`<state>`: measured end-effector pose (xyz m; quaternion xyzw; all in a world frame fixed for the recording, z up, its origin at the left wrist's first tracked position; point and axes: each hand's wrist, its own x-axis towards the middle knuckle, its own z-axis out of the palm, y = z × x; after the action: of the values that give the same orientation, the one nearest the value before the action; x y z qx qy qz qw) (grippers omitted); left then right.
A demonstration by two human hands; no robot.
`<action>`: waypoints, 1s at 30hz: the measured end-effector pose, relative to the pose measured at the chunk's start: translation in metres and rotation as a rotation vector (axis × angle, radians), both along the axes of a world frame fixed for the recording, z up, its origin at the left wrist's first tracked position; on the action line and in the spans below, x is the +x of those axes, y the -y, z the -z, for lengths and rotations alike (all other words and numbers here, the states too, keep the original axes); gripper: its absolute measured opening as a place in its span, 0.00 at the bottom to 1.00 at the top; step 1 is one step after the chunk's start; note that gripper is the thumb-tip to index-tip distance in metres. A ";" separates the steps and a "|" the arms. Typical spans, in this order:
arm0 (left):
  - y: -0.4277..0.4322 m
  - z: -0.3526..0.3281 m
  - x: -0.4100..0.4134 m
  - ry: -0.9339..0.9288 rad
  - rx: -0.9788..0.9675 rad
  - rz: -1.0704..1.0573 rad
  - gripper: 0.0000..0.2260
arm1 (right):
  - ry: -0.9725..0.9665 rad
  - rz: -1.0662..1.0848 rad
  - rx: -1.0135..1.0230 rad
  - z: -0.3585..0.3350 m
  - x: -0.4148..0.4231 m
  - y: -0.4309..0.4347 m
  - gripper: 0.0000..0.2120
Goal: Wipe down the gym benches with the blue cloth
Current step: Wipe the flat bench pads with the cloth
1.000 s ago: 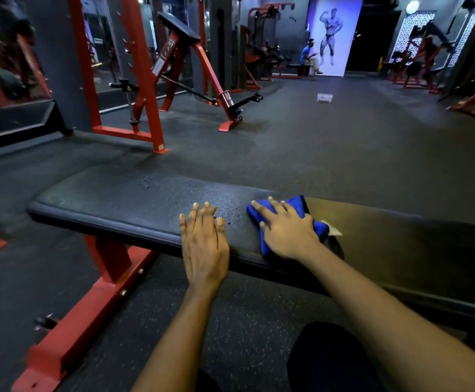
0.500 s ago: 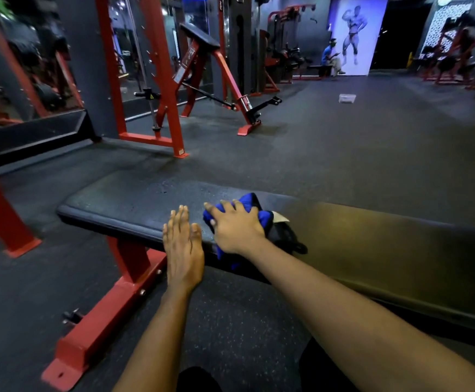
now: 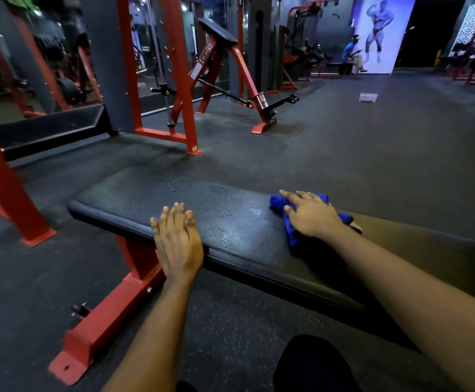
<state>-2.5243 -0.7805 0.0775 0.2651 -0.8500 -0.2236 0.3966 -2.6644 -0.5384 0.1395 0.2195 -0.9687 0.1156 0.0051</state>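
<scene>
Wiping well means long, overlapping passes along the black desk (image 3: 230,222), pad to edge. The left hand (image 3: 178,241), fingers together, braces flat at seven o'clock; the right hand (image 3: 312,215), fingers spread, presses the blue cloth (image 3: 293,233) at three o'clock.

Both arms reach forward, bare and nearly straight. The left hand (image 3: 178,241) lies flat, palm down, fingers close together. The right hand (image 3: 311,215) is palm down too, farther out, with fingers spread and pressing.
</scene>
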 end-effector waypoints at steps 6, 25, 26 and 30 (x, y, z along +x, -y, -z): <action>0.000 0.005 -0.002 -0.050 -0.026 -0.017 0.30 | -0.005 -0.125 0.050 -0.009 -0.022 0.084 0.23; -0.001 0.000 0.002 0.053 -0.001 0.003 0.30 | -0.022 -0.104 -0.026 0.005 -0.037 0.029 0.22; -0.001 -0.001 0.002 0.048 -0.002 0.005 0.29 | -0.017 -0.091 0.001 0.001 -0.036 0.047 0.22; 0.001 0.000 0.004 -0.002 0.027 0.050 0.30 | -0.046 -0.212 0.025 -0.001 -0.006 0.104 0.22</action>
<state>-2.5203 -0.7818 0.0774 0.2491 -0.8528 -0.2451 0.3881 -2.6709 -0.6427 0.1407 0.3232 -0.9411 0.0984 0.0124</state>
